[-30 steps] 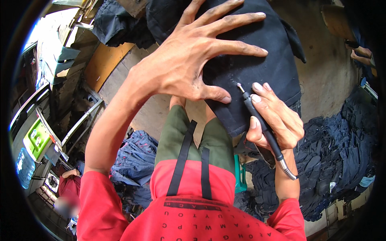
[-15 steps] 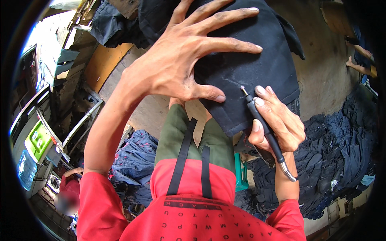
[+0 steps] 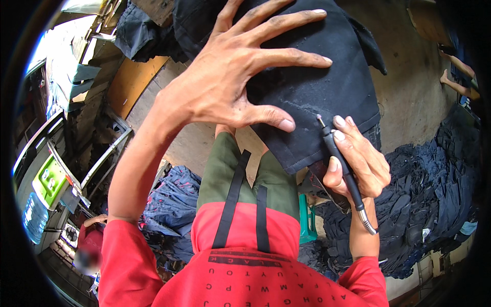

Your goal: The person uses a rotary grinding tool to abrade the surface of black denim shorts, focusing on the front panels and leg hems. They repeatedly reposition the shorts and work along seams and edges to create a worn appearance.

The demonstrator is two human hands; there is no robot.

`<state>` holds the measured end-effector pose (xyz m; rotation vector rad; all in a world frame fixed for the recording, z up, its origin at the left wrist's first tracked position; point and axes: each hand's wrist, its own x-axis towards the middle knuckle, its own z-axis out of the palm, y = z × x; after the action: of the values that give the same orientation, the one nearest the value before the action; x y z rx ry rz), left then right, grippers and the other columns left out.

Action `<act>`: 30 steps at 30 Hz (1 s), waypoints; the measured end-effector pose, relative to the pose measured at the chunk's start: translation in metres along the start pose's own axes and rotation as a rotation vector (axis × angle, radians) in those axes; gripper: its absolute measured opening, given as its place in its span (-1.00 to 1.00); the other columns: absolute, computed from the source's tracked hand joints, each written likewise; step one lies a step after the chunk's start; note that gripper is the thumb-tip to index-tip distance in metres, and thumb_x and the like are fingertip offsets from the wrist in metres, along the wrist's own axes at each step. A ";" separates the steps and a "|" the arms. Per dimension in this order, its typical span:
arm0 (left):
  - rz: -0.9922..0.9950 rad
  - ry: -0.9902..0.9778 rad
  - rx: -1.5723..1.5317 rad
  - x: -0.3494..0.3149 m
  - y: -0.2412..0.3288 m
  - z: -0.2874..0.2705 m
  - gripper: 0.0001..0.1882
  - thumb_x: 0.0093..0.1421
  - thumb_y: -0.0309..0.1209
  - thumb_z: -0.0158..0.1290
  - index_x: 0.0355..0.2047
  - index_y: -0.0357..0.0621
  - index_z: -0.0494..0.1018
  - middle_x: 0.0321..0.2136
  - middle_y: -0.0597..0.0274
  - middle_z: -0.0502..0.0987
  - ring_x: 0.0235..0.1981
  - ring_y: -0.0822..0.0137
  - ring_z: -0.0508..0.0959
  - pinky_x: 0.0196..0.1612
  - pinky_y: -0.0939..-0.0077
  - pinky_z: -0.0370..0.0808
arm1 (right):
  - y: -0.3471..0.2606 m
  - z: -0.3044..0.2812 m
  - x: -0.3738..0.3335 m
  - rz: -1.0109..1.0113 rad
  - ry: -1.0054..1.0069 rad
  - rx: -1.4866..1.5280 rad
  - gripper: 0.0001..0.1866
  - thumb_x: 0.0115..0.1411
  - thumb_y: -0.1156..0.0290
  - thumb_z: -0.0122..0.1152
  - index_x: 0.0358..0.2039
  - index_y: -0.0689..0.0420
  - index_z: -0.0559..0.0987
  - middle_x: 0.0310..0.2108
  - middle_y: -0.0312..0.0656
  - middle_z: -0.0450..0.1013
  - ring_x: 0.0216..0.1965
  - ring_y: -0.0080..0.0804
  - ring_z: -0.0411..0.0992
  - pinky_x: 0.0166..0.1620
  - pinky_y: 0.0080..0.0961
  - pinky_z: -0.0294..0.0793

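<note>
A black garment [image 3: 302, 138] is spread in front of me, with pale scuffed streaks on its cloth. My left hand [image 3: 235, 77] lies across its left part with fingers spread, the thumb pointing toward the streaks. My right hand [image 3: 360, 158] grips a black rotary grinder pen [image 3: 341, 163] whose cable leaves the back end through a metal spring sleeve. The pen's small rounded tip [image 3: 319, 117] is at the cloth, at the right end of the streaks; whether it touches I cannot tell.
Heaps of dark clothes [image 3: 414, 204] lie at the right, and a bluish pile [image 3: 171, 204] at the left. A green plastic stool [image 3: 307, 220] stands beside my legs. At far left are a green tray [image 3: 50, 180] and a water jug [image 3: 35, 217]. Another person [image 3: 91, 240] is at lower left.
My right hand and the grinder pen have shifted slightly right and toward me. The pale streak on the cloth looks longer. My left thumb has moved a little to the right.
</note>
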<state>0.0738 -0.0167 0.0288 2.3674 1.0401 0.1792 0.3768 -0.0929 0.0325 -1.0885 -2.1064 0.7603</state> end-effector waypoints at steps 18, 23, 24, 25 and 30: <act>0.009 0.050 -0.014 0.000 -0.007 0.009 -0.02 0.16 0.57 0.09 0.50 0.46 0.41 0.66 -0.01 -0.01 0.69 -0.14 -0.19 0.58 -0.38 -0.57 | -0.019 0.029 0.017 0.036 0.071 -0.093 -0.63 0.15 0.58 0.26 -0.04 0.45 0.72 -0.10 0.31 0.70 0.02 0.20 0.72 0.19 -0.04 0.71; 0.027 0.073 -0.039 -0.001 -0.004 0.007 -0.02 0.16 0.55 0.12 0.50 0.45 0.41 0.67 0.00 -0.04 0.69 -0.14 -0.21 0.59 -0.39 -0.57 | -0.018 0.030 0.014 0.043 0.095 -0.082 -0.62 0.02 0.58 0.33 -0.10 0.37 0.77 -0.17 0.19 0.73 -0.02 0.12 0.75 0.14 -0.09 0.75; 0.029 0.075 -0.042 0.000 -0.004 0.007 -0.02 0.16 0.54 0.12 0.50 0.45 0.41 0.67 0.00 -0.04 0.69 -0.14 -0.21 0.58 -0.39 -0.57 | -0.018 0.030 0.014 0.038 0.097 -0.082 -0.62 0.03 0.58 0.33 -0.10 0.37 0.77 -0.17 0.19 0.73 -0.02 0.12 0.75 0.14 -0.09 0.75; 0.032 0.077 -0.044 0.000 -0.004 0.007 -0.02 0.16 0.54 0.13 0.50 0.45 0.41 0.67 0.00 -0.04 0.69 -0.14 -0.21 0.58 -0.39 -0.57 | -0.017 0.030 0.013 0.037 0.100 -0.080 -0.62 0.03 0.58 0.33 -0.10 0.37 0.77 -0.17 0.19 0.73 -0.02 0.12 0.75 0.14 -0.09 0.75; 0.031 0.074 -0.031 0.000 -0.003 0.008 -0.02 0.15 0.54 0.13 0.50 0.45 0.41 0.67 0.00 -0.04 0.69 -0.15 -0.21 0.58 -0.40 -0.57 | -0.019 0.028 0.010 0.051 0.091 -0.079 -0.62 0.03 0.57 0.33 -0.10 0.37 0.77 -0.18 0.19 0.73 -0.02 0.12 0.75 0.13 -0.08 0.75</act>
<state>0.0744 -0.0181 0.0206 2.3661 1.0275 0.2938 0.3420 -0.0990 0.0317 -1.2004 -2.0535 0.6433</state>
